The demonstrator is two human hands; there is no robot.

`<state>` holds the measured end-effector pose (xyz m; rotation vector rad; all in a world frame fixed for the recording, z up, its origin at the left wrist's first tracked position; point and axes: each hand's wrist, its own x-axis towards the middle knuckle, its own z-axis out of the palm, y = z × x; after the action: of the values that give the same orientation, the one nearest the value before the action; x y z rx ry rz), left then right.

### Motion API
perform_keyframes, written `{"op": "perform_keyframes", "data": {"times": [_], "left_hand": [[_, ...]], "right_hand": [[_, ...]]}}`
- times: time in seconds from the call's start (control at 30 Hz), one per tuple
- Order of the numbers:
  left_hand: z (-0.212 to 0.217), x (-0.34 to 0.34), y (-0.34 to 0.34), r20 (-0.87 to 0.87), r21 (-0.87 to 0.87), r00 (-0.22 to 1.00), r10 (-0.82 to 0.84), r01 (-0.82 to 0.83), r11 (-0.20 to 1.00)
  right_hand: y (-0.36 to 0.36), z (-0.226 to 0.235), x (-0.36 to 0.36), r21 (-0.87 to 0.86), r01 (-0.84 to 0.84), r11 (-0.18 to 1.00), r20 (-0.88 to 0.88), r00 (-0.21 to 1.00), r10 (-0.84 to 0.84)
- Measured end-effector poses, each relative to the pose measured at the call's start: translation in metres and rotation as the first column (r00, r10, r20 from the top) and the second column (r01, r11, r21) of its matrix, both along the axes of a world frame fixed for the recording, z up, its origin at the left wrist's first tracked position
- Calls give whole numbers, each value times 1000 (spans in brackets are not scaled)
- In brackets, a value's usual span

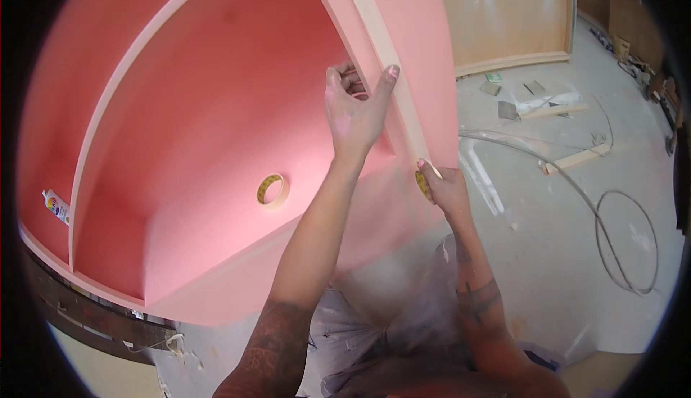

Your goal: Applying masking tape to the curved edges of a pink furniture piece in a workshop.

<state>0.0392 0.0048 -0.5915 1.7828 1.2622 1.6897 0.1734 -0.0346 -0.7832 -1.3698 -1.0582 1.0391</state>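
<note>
A cream strip of masking tape (381,38) runs down the front edge of a pink cabinet (237,60). At the strip's middle, my left hand (354,110) presses its thumb on the tape, while its fingers curl round the panel edge on the inner side. My right hand (450,193), lower down, grips a roll of masking tape (422,184) at the strip's lower end; the fingers hide much of the roll. Another roll of tape (272,191) lies on the pink surface inside the cabinet, left of my left forearm.
A white tube or bottle (55,206) rests in the far-left compartment, beyond a curved pink divider (90,132). Over the grey floor at right run a looped cable (601,218) and wood strips (576,159). A wooden panel (511,20) stands behind.
</note>
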Motion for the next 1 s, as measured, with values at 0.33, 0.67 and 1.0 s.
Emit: {"op": "perform_keyframes", "data": {"times": [0.33,0.67,1.0], "left_hand": [[-5,2,10,-11,55,999,50,-49,997],[0,2,9,-31,-13,998,60,-60,998],[0,0,7,-3,-29,1000,16,-16,999]], "right_hand": [[1,9,-1,-34,-5,999,-21,1000,4],[2,13,-3,-45,0,999,-29,1000,-1],[7,4,-3,17,5,1000,-3,1000,-5]]}}
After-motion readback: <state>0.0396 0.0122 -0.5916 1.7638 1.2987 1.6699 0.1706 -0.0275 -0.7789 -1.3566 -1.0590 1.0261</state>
